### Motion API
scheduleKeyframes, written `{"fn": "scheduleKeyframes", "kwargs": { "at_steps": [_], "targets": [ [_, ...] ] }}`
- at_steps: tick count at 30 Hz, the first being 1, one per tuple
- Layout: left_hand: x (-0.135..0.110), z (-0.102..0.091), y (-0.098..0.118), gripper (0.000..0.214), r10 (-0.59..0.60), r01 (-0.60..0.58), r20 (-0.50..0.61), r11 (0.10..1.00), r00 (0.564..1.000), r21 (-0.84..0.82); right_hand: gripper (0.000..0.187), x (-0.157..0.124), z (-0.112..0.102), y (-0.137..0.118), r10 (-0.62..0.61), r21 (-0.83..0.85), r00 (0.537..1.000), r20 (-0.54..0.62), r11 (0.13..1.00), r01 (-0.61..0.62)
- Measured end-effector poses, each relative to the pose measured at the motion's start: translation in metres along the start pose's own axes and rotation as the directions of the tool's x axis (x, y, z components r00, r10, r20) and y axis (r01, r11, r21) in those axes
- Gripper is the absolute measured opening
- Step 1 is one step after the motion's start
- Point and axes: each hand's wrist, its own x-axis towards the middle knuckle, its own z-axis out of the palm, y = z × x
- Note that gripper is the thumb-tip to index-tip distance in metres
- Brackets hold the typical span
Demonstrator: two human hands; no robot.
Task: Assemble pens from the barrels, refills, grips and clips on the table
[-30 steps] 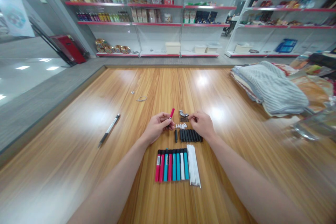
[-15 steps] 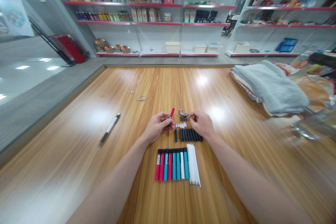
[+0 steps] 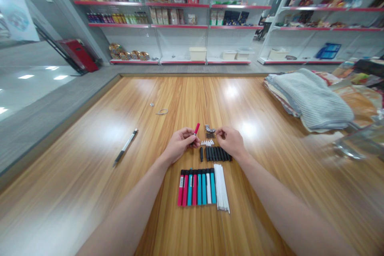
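Note:
Closed round a pink pen barrel (image 3: 197, 129) is my left hand (image 3: 180, 144); the barrel's upper end sticks out above the fingers. My right hand (image 3: 230, 141) has thumb and fingertips pinched together beside the small dark springs (image 3: 210, 136); whatever is between them is too small to make out. Silvery metal pen parts (image 3: 210, 129) lie just beyond the springs. Small white pieces (image 3: 207, 143) and a row of black pen grips (image 3: 216, 154) lie nearer, with one black grip (image 3: 201, 154) apart. Closest to me are pink, blue and white pen barrels (image 3: 196, 188) and white refills (image 3: 221, 188).
A silver-and-black pen (image 3: 125, 148) lies on the left of the wooden table (image 3: 90, 192). Further back are a wire loop (image 3: 162, 111) and a small round piece (image 3: 151, 105). Folded cloths (image 3: 312, 100) and a clear container (image 3: 360, 140) are at the right. Stocked shelves (image 3: 177, 5) stand behind.

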Motion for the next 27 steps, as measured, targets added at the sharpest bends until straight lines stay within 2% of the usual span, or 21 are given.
{"fn": "scheduleKeyframes", "kwargs": {
  "at_steps": [12, 17, 20, 22, 24, 25, 26, 27],
  "targets": [
    [0.0, 0.0, 0.0, 0.022, 0.008, -0.008, 0.02, 1.0, 1.0, 0.007, 0.021, 0.0, -0.002, 0.0, 0.011, 0.0, 1.0, 0.009, 1.0, -0.011],
    [0.0, -0.003, 0.0, 0.023, 0.001, -0.001, 0.03, 1.0, 1.0, 0.0, 0.015, 0.0, -0.002, -0.004, 0.043, 0.01, 0.999, 0.028, 0.999, -0.043],
    [-0.001, -0.006, 0.0, 0.023, -0.008, 0.009, 0.03, 1.0, 1.0, -0.01, 0.013, 0.0, -0.015, -0.016, 0.098, -0.012, 0.995, 0.012, 0.995, -0.098],
    [-0.001, -0.007, 0.001, 0.023, -0.009, 0.009, 0.028, 1.0, 1.0, -0.013, 0.015, -0.002, -0.036, -0.028, 0.162, -0.072, 0.985, 0.05, 0.985, -0.159],
    [-0.001, -0.008, 0.0, 0.023, -0.007, 0.008, 0.027, 1.0, 1.0, -0.012, 0.025, -0.006, -0.061, -0.042, 0.234, -0.206, 0.954, 0.189, 0.959, -0.195],
    [-0.001, -0.007, 0.0, 0.023, -0.008, 0.009, 0.028, 1.0, 1.0, -0.01, 0.033, -0.01, -0.073, -0.049, 0.275, -0.271, 0.916, 0.292, 0.942, -0.197],
    [-0.001, -0.007, 0.0, 0.024, -0.01, 0.01, 0.028, 1.0, 1.0, -0.009, 0.038, -0.013, -0.084, -0.055, 0.31, -0.301, 0.861, 0.404, 0.934, -0.195],
    [-0.001, -0.007, 0.001, 0.024, -0.01, 0.01, 0.028, 1.0, 1.0, -0.009, 0.04, -0.017, -0.092, -0.06, 0.343, -0.309, 0.78, 0.523, 0.93, -0.201]
  ]
}}
